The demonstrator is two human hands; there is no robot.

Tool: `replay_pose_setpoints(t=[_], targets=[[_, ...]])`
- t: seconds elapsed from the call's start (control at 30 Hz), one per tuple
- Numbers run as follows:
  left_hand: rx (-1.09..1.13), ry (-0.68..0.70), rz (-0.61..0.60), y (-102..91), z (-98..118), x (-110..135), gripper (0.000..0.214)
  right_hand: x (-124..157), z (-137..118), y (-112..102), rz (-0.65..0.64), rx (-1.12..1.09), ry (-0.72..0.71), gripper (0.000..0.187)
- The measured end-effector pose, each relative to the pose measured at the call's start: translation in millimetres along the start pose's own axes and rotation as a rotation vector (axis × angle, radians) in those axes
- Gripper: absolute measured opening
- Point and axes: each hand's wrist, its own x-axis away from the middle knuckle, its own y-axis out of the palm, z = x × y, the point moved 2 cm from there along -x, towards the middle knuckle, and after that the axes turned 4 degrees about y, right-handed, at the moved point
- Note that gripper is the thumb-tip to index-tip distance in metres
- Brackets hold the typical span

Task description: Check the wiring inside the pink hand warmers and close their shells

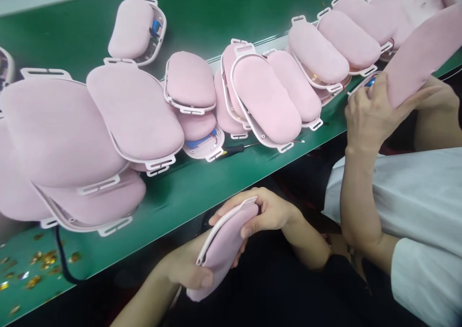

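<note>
Over my lap, in front of the table edge, I hold a pink padded massager shell with a pale plastic rim, tilted on its side. My left hand grips its near lower end, thumb pressed on the pink pad. Around the upper end is my right hand, with the thumb on the pad and fingers behind the rim. A narrow dark gap shows between pad and rim near my left hand. The fingers behind the shell are partly hidden.
Similar pink shells lie stacked along the green table. A black-handled screwdriver rests among them. Small gold pieces are scattered at the left, beside a black cord. At right, a co-worker's hands hold another pink pad.
</note>
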Motion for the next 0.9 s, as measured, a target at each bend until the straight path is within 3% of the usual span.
replay_pose_setpoints(t=[0.13,0.27,0.37,0.5,0.6,0.7,0.8,0.83,0.9], targets=[[-0.004,0.017,-0.06,-3.6,1.9,-4.3,0.076,0.6,0.3,-0.6,-0.067,-0.038,-0.014,0.061],[0.01,0.071,-0.028,-1.4,14.8,-7.4,0.076,-4.0,3.7,-0.7,-0.124,-0.053,-0.168,0.064],[-0.048,0.125,0.002,-1.4,21.2,-5.9,0.078,-4.4,3.7,-2.0,-0.048,-0.049,-0.161,0.057],[-0.01,0.128,-0.047,-1.2,11.3,-9.3,0.088,-3.2,3.6,-2.3,0.041,-0.023,-0.07,0.052],[0.057,0.133,0.026,0.2,4.9,-13.4,0.092,-2.7,2.9,-4.2,0.216,0.062,-0.165,0.045],[-0.001,0.075,0.087,0.3,13.0,-6.7,0.096,-0.6,2.4,-6.0,0.345,0.109,-0.222,0.051],[-0.205,0.128,0.242,-3.4,29.6,12.9,0.114,4.0,-1.9,-13.3,0.524,0.167,-0.34,0.058],[-0.313,0.216,0.354,-4.8,34.3,20.7,0.106,5.9,-4.0,-17.0,0.6,0.184,-0.404,0.059],[-0.561,0.463,0.617,-4.9,39.3,34.7,0.071,9.3,-7.6,-24.1,0.727,0.231,-0.52,0.061]])
